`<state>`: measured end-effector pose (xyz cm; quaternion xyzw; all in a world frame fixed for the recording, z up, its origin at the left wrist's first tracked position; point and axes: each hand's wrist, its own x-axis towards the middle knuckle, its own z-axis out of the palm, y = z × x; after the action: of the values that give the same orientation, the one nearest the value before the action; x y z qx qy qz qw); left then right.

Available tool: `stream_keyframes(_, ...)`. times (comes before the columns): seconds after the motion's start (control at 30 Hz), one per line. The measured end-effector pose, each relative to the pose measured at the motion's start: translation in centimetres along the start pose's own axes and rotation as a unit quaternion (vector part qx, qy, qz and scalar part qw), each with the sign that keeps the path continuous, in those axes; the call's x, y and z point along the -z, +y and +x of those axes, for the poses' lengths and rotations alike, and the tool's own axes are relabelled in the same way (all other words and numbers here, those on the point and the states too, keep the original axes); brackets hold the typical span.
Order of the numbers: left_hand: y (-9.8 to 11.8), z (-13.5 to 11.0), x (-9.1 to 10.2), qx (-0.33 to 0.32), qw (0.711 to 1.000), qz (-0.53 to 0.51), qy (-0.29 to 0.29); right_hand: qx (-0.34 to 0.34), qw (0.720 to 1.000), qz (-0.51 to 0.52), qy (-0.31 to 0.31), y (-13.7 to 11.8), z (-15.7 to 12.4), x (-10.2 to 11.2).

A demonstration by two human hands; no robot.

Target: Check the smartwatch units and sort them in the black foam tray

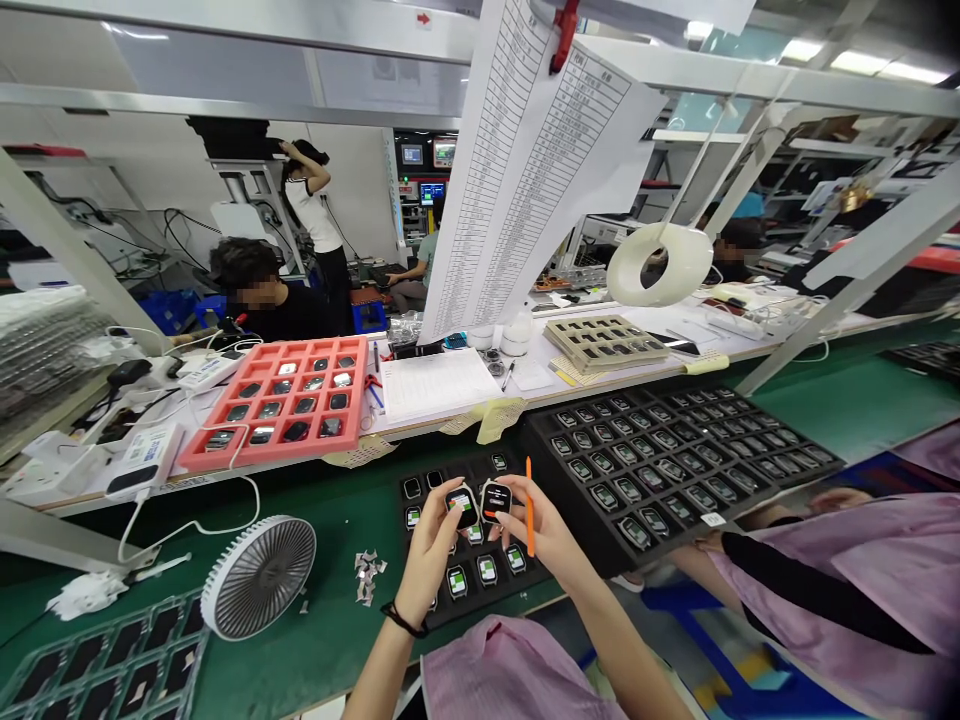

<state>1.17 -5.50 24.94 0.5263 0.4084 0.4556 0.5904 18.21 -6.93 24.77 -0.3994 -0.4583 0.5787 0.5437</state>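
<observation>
Over the workroom's green bench, left grip and right grip each hold a watch.

red arrow on beam, illegible list

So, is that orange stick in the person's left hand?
No, the orange stick is in the right hand, which also holds a watch.

orange stick, black tray, green tabletop
</observation>
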Motion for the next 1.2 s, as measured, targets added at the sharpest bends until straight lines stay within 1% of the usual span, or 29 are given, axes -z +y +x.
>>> stream_keyframes(0.1, 0.3, -0.1, -0.2, 0.005, 1.0, 0.006, 0.006, -0.005, 1.0, 0.003, 0.004, -0.1, -0.1, 0.1)
stream_keyframes(0.33, 0.8, -0.2, -0.5, 0.02, 1.0, 0.01, 0.019, -0.014, 0.999, -0.009, 0.043, 0.2, 0.3, 0.4)
stream_keyframes(0.53, 0.7, -0.1, -0.3, 0.034, 0.999, -0.001, 0.022, 0.002, 0.999, -0.014, 0.052, 0.0, 0.5, 0.1)
stream_keyframes(0.63, 0.3, 0.1, -0.2, 0.029, 0.999, 0.006, 0.018, 0.001, 0.999, -0.018, 0.049, 0.3, 0.7, 0.2)
stream_keyframes(0.8, -0.7, 0.5, 0.0, 0.009, 1.0, 0.008, 0.002, -0.009, 1.0, -0.011, 0.019, 0.8, 1.1, 0.7)
stream_keyframes(0.97, -1.5, 0.9, 0.2, -0.013, 1.0, -0.001, -0.018, -0.012, 1.0, -0.02, 0.0, 0.7, 1.4, 1.1)
stream_keyframes(1.1, -1.4, 1.0, 0.1, -0.012, 1.0, 0.0, -0.01, -0.014, 1.0, -0.023, 0.011, 0.5, 1.5, 1.0)
stream_keyframes(1.2, -0.8, 0.9, 0.1, 0.009, 1.0, 0.008, 0.004, -0.015, 0.999, -0.025, 0.033, 0.4, 1.6, 0.7)
